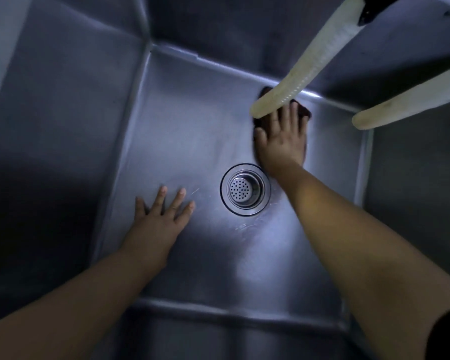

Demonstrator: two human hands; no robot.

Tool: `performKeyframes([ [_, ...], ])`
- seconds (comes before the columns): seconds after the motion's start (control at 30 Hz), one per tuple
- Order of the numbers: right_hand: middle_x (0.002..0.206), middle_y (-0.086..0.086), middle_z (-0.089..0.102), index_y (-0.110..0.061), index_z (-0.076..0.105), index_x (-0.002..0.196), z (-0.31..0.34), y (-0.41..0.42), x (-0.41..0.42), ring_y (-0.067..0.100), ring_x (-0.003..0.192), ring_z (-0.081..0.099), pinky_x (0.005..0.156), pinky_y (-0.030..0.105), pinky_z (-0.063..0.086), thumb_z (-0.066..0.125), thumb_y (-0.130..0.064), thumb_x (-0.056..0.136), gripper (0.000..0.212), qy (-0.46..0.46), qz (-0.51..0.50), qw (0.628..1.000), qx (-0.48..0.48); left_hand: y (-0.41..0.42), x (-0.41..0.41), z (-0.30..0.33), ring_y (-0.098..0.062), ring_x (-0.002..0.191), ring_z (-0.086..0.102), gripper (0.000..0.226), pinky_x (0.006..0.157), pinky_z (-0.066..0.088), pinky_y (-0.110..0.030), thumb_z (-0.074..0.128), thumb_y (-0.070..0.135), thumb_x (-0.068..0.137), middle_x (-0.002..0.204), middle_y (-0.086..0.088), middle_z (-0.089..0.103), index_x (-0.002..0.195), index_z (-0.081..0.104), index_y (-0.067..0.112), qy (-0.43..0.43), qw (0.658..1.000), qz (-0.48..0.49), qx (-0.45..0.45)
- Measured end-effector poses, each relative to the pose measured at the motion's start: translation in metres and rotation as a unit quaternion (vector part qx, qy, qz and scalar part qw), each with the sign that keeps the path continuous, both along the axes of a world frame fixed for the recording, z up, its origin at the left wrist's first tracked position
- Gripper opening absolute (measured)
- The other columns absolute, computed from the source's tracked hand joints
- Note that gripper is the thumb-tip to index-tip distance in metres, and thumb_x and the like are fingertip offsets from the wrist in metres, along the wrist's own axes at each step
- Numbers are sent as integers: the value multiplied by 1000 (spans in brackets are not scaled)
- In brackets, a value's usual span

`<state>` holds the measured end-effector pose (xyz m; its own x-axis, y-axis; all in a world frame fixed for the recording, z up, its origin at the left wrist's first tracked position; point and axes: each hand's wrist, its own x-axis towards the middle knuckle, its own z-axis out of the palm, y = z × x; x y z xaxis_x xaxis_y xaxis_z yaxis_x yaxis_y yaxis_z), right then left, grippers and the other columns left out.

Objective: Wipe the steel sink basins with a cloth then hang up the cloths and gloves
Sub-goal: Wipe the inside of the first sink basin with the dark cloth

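Note:
I look straight down into a deep steel sink basin. My right hand lies flat on a dark brown cloth, pressing it onto the basin floor near the far right corner; most of the cloth is hidden under the palm. My left hand rests flat on the basin floor left of the drain, fingers spread, with nothing in it. No gloves are in sight.
A round steel drain strainer sits mid-floor between my hands. Two pale ribbed hoses hang in from the upper right, the nearer one crossing over my right fingertips. Steep basin walls rise on all sides.

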<state>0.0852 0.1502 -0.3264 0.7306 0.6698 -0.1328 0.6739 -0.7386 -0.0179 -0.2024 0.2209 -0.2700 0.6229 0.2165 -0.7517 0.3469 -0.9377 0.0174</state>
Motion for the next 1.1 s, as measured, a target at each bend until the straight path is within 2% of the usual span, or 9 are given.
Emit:
performKeyframes([
  [0.17, 155, 23, 18, -10, 15, 151, 4, -58, 54, 37, 143, 15, 115, 52, 6, 26, -49, 89, 73, -29, -137, 990, -11, 2, -1, -4, -39, 140, -20, 114, 109, 8, -65, 70, 22, 75, 152, -3, -32, 146, -19, 25, -8, 1000, 2, -6],
  [0.3, 156, 24, 10, -6, 12, 151, 0, -18, 52, 39, 144, 8, 115, 57, 4, 25, -46, 91, 73, -18, -230, 973, -8, 3, 0, -6, -43, 139, -21, 108, 107, 7, -69, 66, 20, 79, 152, -5, -32, 147, -18, 24, -11, 1000, -1, -12],
  [0.47, 154, 29, 11, -1, 14, 149, -5, 86, -7, 41, 143, 8, 115, 53, 1, 34, -44, 93, 73, -15, -124, 992, 19, 5, 0, -7, -47, 137, -21, 108, 104, 7, -72, 66, 22, 79, 151, -7, -33, 146, -19, 21, -14, 1000, -10, -23],
  [0.57, 156, 26, 5, -8, 11, 151, -6, 134, -45, 37, 145, 4, 117, 50, 1, 34, -47, 92, 74, -11, -80, 996, 24, 4, -1, -9, -49, 137, -20, 104, 102, 5, -73, 62, 23, 82, 148, -9, -37, 146, -21, 19, -22, 999, -13, -20],
  [0.7, 158, 18, 1, -16, 7, 152, -5, 178, -77, 32, 146, -2, 117, 48, -4, 31, -45, 92, 71, 21, 66, 997, 42, 2, -2, -17, -50, 135, -22, 108, 102, 3, -74, 62, 24, 81, 123, -10, -56, 143, -27, 19, -25, 1000, -14, -11],
  [0.8, 159, 13, -3, -16, 3, 152, -1, 206, -96, 27, 147, -7, 118, 47, -4, 29, -44, 93, 70, 69, 162, 983, 47, 0, -2, -22, -49, 135, -25, 115, 100, 1, -74, 67, 23, 77, 124, -9, -57, 142, -28, 20, -21, 1000, -7, -7],
  [0.9, 160, 10, 0, -16, 4, 152, 1, 208, -85, 23, 147, -5, 119, 43, -4, 30, -45, 94, 70, 68, 212, 974, 39, 0, -1, -22, -48, 135, -24, 113, 100, 0, -73, 67, 22, 78, 127, -8, -55, 144, -26, 21, -16, 1000, -10, -4],
  [1.0, 160, 5, 4, -20, 8, 152, 5, 188, -57, 20, 147, -1, 119, 39, -3, 31, -45, 95, 67, 46, 277, 959, 31, 2, -1, -20, -44, 136, -26, 111, 102, -1, -72, 65, 18, 78, 144, -6, -43, 144, -24, 24, -4, 1000, -10, -1],
  [1.1, 160, 4, 7, -22, 12, 152, 5, 150, -34, 19, 147, 2, 119, 40, -1, 35, -43, 93, 67, 27, 266, 963, 30, 3, 0, -17, -42, 137, -26, 115, 103, 0, -70, 69, 19, 75, 150, -6, -36, 145, -22, 24, 14, 1000, -13, -3],
])
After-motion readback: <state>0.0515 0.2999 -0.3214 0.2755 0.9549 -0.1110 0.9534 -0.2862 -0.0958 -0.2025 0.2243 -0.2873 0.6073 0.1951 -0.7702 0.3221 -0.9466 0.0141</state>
